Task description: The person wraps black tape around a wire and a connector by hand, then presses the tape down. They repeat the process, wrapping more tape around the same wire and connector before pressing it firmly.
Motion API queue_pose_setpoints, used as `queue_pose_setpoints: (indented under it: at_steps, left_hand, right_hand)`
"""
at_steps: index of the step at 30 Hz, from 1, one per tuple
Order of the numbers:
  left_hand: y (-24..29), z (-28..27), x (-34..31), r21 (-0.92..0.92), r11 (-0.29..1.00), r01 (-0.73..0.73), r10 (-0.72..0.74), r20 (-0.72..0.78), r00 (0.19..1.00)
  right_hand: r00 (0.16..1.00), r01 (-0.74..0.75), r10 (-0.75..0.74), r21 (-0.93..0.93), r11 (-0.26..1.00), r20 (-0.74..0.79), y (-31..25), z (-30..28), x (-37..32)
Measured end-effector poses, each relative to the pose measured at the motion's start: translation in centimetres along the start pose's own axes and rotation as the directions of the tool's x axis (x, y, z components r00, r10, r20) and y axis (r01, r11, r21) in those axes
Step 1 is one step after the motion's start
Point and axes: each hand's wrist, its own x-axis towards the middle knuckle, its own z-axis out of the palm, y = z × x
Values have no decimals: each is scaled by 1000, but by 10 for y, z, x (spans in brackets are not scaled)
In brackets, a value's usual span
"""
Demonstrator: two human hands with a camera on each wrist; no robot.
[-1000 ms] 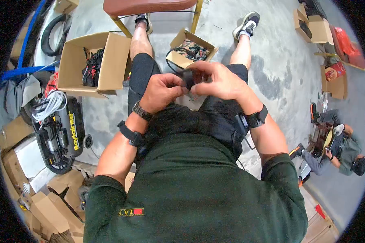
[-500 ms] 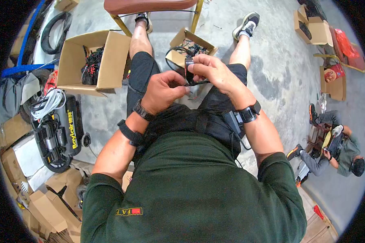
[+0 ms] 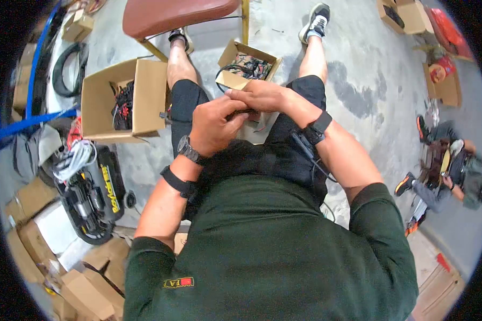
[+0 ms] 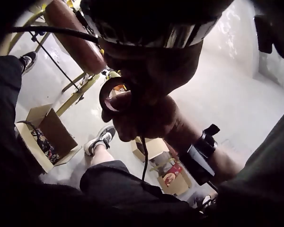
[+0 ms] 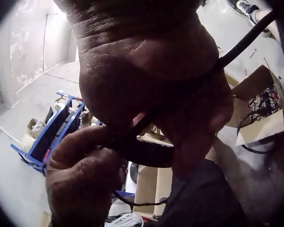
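In the head view my left hand (image 3: 214, 123) and right hand (image 3: 265, 96) meet over the lap, the right fingers lying across the left fingertips. My left thumb and fingers pinch a black cable, mostly hidden there; in the right wrist view the thick cable (image 5: 246, 42) passes under the right palm and a thin dark wire (image 5: 142, 204) hangs below. A ring-shaped roll of black tape (image 4: 104, 97), seen in the left wrist view, sits in the right hand's fingers. Both wrist views show the hands dark and backlit.
A small carton (image 3: 276, 67) of cable pieces stands on the floor between the feet. Left of it is a larger carton (image 3: 150, 96) with black and red wiring. A brown-seated chair (image 3: 182, 16) stands ahead, an air compressor (image 3: 110, 184) at left. Another person (image 3: 450, 166) sits at right.
My right hand has turned over and come down against the left fingertips, covering the tape roll that stood visible half a second ago. The head view has shifted slightly.
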Motion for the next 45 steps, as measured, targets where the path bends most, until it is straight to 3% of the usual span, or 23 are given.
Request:
queue_pose_setpoints:
  at_steps: [1,3,4,5,8,10,11,14,18,22,27,30,33,36,42,45]
  left_hand:
    - [2,-3,2,-15,999,33,-33,29,999]
    - [3,-7,3,-22,993,119,-117,85,989]
    - [3,-9,3,-12,985,172,-169,113,979]
    - [1,-11,2,3,974,225,-224,139,965]
    - [-5,-16,1,-63,920,387,-369,197,909]
    - [-9,-16,5,-114,871,477,-440,249,863]
    - [-8,-17,7,-154,840,520,-469,275,839]
    - [-18,-3,5,-351,744,568,-499,273,822]
    - [-20,4,1,-485,617,620,-563,279,778]
    - [-25,-9,-7,-535,542,648,-583,317,748]
    - [-12,-11,-6,-481,581,657,-582,320,748]
    - [-18,-11,-8,-372,588,718,-637,334,695]
    - [-16,-12,-7,-328,588,739,-659,337,673]
    - [-17,-11,-8,-302,642,705,-634,309,709]
    - [-12,-4,-13,-236,706,668,-607,285,742]
    - [-12,4,-14,-286,760,583,-540,220,812]
  right_hand:
    - [996,0,-7,-83,997,-85,3,4,1]
    - [877,235,-297,-200,951,-377,10,6,-6]
    - [756,324,-429,-286,902,-495,4,5,-14]
    - [569,475,-510,-248,844,-645,-2,6,-29]
    - [828,425,-340,104,899,-446,-11,16,-78]
    - [909,353,-253,290,890,-332,3,42,-86]
    - [970,156,-102,248,956,-219,8,48,-88]
    - [952,266,-93,636,725,-293,47,82,-56]
    - [896,443,-259,763,471,-361,41,77,-21]
    - [921,373,-237,876,305,-310,35,83,-10]
    - [981,182,-110,954,240,-160,41,92,-16]
    - [971,231,-135,922,312,-198,45,100,-14]
    - [916,402,-190,816,416,-354,51,107,-4]
    - [878,466,-183,706,533,-442,52,109,-1]
    - [960,279,-158,861,425,-233,55,114,-3]
    - [960,279,-143,883,378,-242,51,117,-3]
